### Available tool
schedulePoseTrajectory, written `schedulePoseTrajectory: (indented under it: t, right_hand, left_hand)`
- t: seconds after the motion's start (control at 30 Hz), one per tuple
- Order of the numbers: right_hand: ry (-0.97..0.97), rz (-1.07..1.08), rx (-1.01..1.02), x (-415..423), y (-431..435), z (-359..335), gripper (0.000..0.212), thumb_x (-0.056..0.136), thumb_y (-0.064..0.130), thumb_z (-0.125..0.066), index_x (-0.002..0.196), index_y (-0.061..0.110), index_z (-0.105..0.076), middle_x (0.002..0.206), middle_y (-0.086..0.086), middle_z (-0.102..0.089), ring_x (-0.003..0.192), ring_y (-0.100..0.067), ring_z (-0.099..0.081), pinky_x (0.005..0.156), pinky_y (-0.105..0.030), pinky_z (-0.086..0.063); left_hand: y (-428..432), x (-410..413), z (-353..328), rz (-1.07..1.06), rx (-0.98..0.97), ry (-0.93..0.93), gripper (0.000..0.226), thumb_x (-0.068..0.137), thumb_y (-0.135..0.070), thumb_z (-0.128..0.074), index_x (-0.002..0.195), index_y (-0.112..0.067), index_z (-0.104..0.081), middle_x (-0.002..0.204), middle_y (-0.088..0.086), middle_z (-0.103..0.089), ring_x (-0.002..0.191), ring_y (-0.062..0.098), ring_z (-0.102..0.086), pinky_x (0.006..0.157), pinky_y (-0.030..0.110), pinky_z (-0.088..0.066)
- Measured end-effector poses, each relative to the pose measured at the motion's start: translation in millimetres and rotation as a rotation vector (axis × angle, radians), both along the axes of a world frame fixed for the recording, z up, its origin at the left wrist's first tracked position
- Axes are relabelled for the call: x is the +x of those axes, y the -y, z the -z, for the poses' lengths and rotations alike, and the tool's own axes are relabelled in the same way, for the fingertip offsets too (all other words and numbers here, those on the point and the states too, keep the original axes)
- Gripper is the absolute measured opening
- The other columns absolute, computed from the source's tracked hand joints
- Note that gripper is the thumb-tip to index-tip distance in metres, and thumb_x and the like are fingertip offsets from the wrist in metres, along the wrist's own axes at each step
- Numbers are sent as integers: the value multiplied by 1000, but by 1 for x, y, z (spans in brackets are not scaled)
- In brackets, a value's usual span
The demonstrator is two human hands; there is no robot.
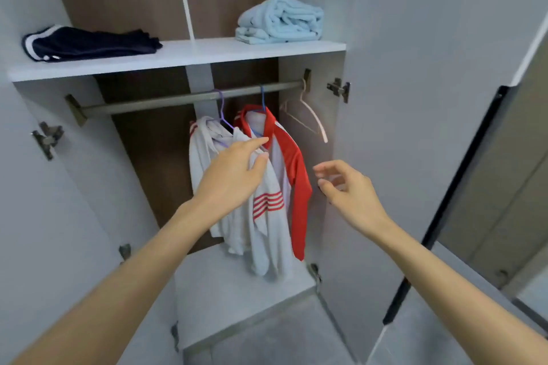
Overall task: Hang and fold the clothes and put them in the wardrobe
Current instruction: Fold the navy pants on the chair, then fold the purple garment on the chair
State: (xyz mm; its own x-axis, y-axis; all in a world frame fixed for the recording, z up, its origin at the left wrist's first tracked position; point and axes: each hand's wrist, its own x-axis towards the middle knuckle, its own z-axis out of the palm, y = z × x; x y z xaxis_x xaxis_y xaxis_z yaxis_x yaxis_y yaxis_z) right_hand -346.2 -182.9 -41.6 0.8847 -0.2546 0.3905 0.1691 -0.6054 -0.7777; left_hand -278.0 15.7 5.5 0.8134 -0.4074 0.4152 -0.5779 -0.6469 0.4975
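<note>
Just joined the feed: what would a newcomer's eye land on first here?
The red and white shirt hangs from the rail, mid-wardrobe, next to a striped shirt that the left hand touches. On the shelf above lie a light blue towel at right and dark folded clothes at left.

Soft, even, fairly bright light fills the view, without hard glare. Beyond the left hand (pixel 234 169), the recess under the shelf (pixel 178 59) sits in mild shadow. Everything looks slightly soft, and the right hand (pixel 347 187) shows blurred fingertips (pixel 321 170). Outward of both hands, straight lines bow from wide-angle distortion.
</note>
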Motion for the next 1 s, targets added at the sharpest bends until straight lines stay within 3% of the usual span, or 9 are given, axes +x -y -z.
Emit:
schedulePoseTrajectory:
  t: [0.1,0.3,0.43,0.53,0.63,0.73,0.83,0.93,1.0]
  right_hand:
    - [-55,111,28,-66,8,29,21,91,10,-56,100,29,-61,94,20,-63,74,10,-55,64,-2,-40]
    - [-157,385,65,-199,47,72,19,92,13,-56,106,24,-62,97,15,-64,68,1,-55,61,-5,-40]
    - [-199,575,115,-288,79,89,18,92,13,-56,106,23,-61,98,13,-64,69,0,-56,63,-7,-41]
    - [-216,732,174,-354,101,103,20,92,11,-57,108,20,-63,102,11,-65,77,-8,-60,71,-15,-45]
    - [-228,867,218,-414,124,117,21,91,9,-56,107,20,-63,100,9,-66,76,-10,-60,67,-8,-44]
    - [-265,976,253,-475,148,135,21,90,10,-56,106,23,-61,102,7,-66,82,-13,-61,77,-17,-46]
    - [-296,1093,294,-541,173,159,21,89,11,-57,104,26,-60,100,10,-65,73,-12,-59,68,-6,-39]
    - [-326,1206,356,-604,197,186,22,89,9,-57,105,24,-61,100,9,-64,78,-16,-61,76,-19,-43]
    - [-351,1281,431,-644,210,204,24,89,8,-55,108,20,-62,101,6,-63,82,-12,-59,78,-24,-45]
  left_hand:
    - [20,-38,22,121,37,-62,39,98,-30,-44,136,-27,-50,136,2,-54,122,22,-52,103,37,-40]
    - [91,-117,56,414,101,-101,37,96,-24,-50,133,-22,-55,131,3,-59,119,23,-56,102,39,-42]
    - [154,-176,79,589,151,-118,36,97,-29,-48,133,-29,-53,131,-4,-58,117,20,-56,95,30,-41]
    - [201,-225,97,752,184,-180,37,98,-30,-46,135,-29,-51,129,-9,-58,117,16,-55,97,34,-44]
    - [249,-275,112,884,226,-216,37,98,-31,-45,135,-29,-50,127,-10,-58,115,13,-55,91,28,-43]
    - [299,-330,132,1005,272,-239,35,98,-29,-45,133,-29,-52,123,-12,-60,109,11,-56,85,24,-41]
    - [348,-391,152,1104,319,-301,33,97,-25,-47,128,-28,-56,112,-15,-60,95,5,-55,72,12,-38]
    - [393,-448,175,1193,388,-350,33,97,-25,-47,129,-28,-55,108,-14,-58,96,10,-57,83,26,-44]
    - [420,-486,191,1232,439,-365,33,97,-27,-47,129,-28,-54,107,-14,-57,96,11,-57,83,27,-42]
